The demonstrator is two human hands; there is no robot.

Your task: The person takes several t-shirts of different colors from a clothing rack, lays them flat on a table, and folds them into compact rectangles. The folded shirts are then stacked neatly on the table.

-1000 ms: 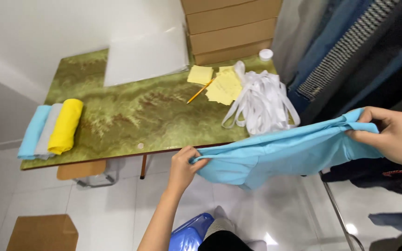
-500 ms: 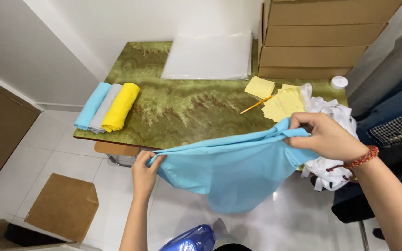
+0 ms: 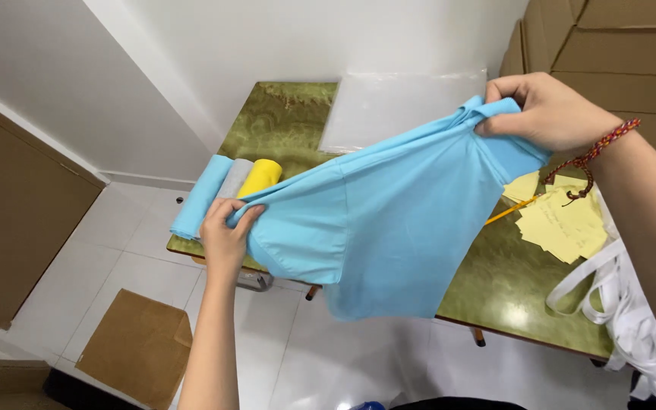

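You're stretching the blue cloth (image 3: 389, 220) above the tabletop (image 3: 495, 281), left hand (image 3: 225, 235) and right hand (image 3: 548, 110) each pinching a bunched end; next, probably lay it flat.

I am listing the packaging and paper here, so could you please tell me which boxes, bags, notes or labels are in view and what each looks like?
Cardboard boxes: stacked at the top right behind the table, brown, rectangular.
Plastic bag: flat on the far side of the table, clear to whitish, rectangular.
Paper notes: on the table below the right hand, pale yellow, overlapping squares with handwriting.
Cardboard sheet: on the floor at lower left, brown, flat.
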